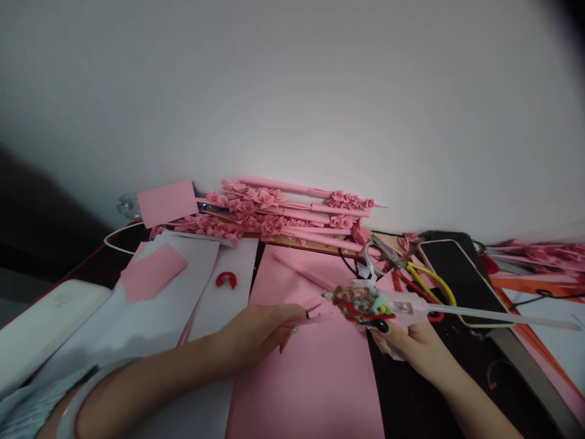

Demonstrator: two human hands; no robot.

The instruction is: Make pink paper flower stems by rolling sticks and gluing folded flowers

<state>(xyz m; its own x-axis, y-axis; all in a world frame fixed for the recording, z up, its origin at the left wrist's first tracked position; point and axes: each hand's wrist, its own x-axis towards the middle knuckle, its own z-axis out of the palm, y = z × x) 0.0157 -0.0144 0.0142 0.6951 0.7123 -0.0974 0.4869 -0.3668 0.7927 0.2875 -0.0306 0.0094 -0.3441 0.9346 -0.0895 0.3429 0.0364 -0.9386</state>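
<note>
My left hand pinches a small folded piece of pink paper over a large pink sheet. In my right hand is a glue gun, its front crusted with colourful dried glue. A translucent glue stick sticks out of its back. The nozzle points left, close above the folded piece; whether they touch I cannot tell. Behind it, a rolled pink paper tube lies slanted on the sheet.
Pink paper flowers on rolled stems are piled along the wall. At right lie pliers, yellow-handled scissors and a phone. White sheets, pink cards, a small red curved item and a white device occupy the left.
</note>
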